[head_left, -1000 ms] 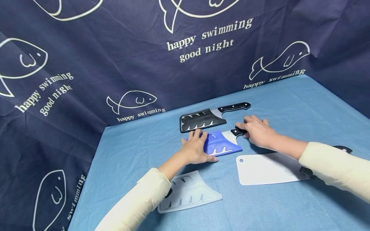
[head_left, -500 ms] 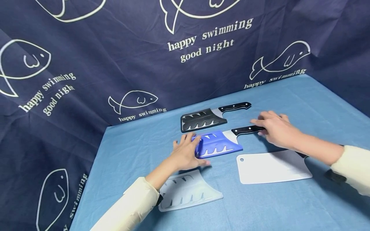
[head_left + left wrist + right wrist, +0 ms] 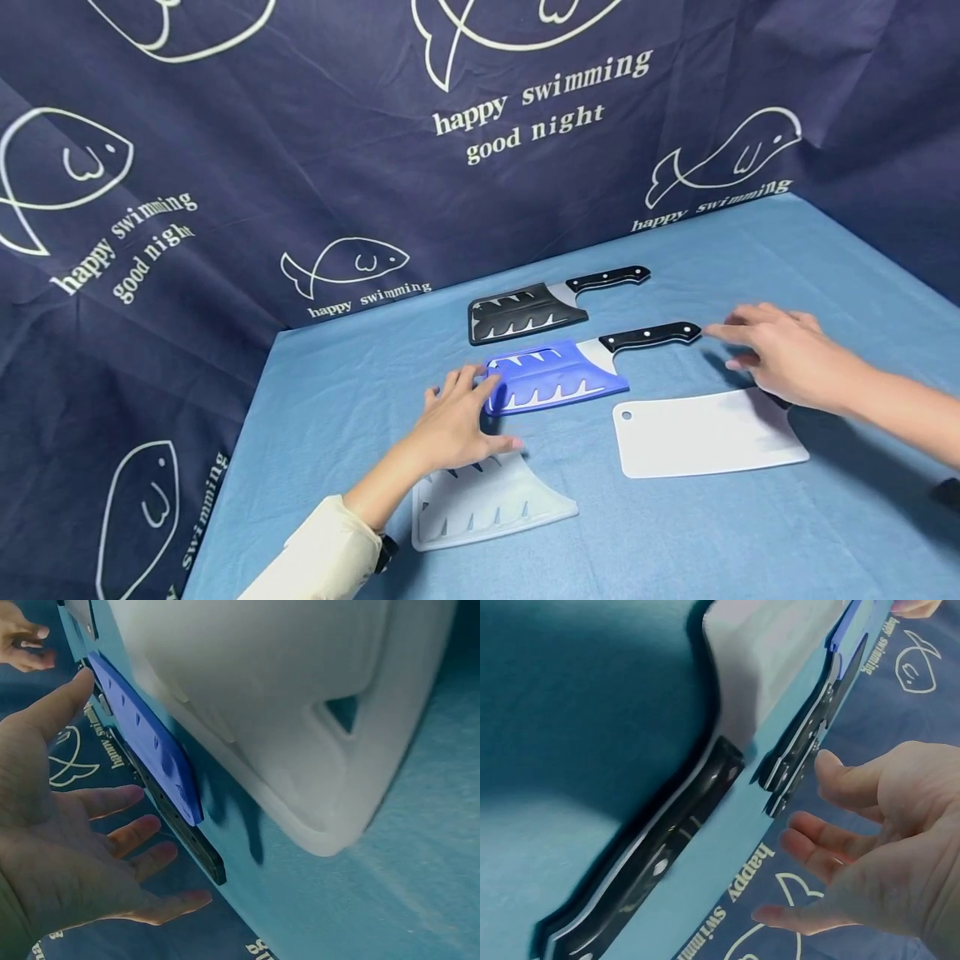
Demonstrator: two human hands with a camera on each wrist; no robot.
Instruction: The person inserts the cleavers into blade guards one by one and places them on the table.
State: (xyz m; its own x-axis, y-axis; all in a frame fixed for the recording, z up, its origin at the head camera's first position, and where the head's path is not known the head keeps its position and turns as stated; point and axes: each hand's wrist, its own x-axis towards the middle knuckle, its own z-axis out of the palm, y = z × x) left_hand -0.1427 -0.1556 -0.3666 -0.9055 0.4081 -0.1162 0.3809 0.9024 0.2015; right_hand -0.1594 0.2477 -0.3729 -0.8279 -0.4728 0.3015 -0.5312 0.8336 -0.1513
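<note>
A cleaver in a blue blade cover (image 3: 558, 379) lies on the table, its black handle (image 3: 651, 335) toward the right. Close to the cover's left end is my left hand (image 3: 450, 429), fingers spread with nothing in them, partly over the pale translucent blade cover (image 3: 491, 512). Just beyond the handle's tip hovers my right hand (image 3: 787, 354), its fingers loosely bent and holding nothing. Below it lies a bare cleaver (image 3: 701, 437); in the head view the right hand and forearm hide most of its handle, which the right wrist view shows as black and riveted (image 3: 660, 855).
Behind the blue cover lies another cleaver in a black blade cover (image 3: 517, 315), parallel to it. A blue cloth (image 3: 345, 400) covers the table. Dark blue fabric (image 3: 337, 150) with white fish drawings and lettering hangs behind and at the sides.
My right hand has let go of the blue-covered cleaver's handle and moved right. My left hand has come off the blue cover, moving left and nearer. The cleavers stay about where they were.
</note>
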